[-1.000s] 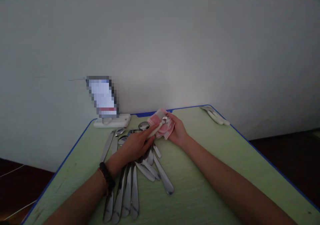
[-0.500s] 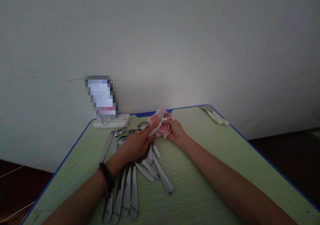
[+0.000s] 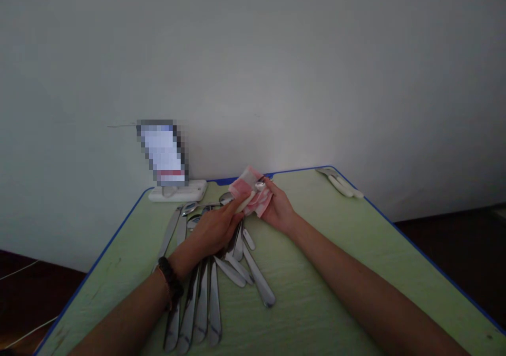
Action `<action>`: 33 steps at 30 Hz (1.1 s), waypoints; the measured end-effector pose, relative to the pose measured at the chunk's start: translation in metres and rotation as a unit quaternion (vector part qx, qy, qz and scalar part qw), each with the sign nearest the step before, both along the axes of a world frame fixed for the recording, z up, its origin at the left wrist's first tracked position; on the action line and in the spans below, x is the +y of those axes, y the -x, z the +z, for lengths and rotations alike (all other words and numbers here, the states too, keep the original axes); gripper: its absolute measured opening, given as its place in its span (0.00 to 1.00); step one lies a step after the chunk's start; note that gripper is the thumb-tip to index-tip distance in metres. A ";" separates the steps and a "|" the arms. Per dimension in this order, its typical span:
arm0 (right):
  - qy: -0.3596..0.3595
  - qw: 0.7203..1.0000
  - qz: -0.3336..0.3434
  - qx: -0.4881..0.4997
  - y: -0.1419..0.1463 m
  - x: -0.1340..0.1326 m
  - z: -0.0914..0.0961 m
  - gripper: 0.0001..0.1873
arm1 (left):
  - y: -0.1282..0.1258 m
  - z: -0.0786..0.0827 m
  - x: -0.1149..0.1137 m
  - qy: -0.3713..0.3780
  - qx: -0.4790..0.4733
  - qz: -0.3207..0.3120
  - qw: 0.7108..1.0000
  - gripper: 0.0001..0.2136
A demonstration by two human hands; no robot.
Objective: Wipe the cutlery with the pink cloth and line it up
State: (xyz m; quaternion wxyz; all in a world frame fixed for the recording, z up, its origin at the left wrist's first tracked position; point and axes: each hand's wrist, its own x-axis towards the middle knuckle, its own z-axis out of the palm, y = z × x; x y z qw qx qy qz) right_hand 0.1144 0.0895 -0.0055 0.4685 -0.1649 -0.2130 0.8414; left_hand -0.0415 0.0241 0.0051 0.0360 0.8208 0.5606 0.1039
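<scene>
My left hand [image 3: 216, 228] is closed around the pale handle of a fork [image 3: 260, 186], above the pile of cutlery. My right hand [image 3: 280, 206] grips a pink and white cloth [image 3: 248, 181], which lies behind and around the fork's metal head. The right thumb and fingers press near the tines, so these are mostly hidden. Below my left hand, several metal knives and spoons lie spread on the table, their handles [image 3: 214, 303] pointing towards me. Spoon bowls [image 3: 190, 208] show beyond the left wrist.
A phone with a blurred screen [image 3: 163, 153] stands on a white base [image 3: 179, 191] at the back left. Two white-handled utensils [image 3: 340, 183] lie at the back right. The green table [image 3: 336, 303] has a blue edge and meets a plain wall [image 3: 253, 71].
My right fingers have moved up over the fork's tines, which showed more plainly before. The cloth has shifted slightly up and left. My left hand has hardly moved.
</scene>
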 end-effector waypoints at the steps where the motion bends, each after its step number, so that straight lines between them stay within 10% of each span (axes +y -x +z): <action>1: 0.001 1.000 -0.005 -0.001 0.000 0.000 0.000 0.14 | 0.000 0.000 0.000 -0.001 0.001 -0.001 1.000 0.23; 33: 0.002 0.990 -0.134 -0.053 0.008 0.003 -0.008 0.09 | 0.001 0.003 -0.001 0.002 0.010 -0.032 0.999 0.26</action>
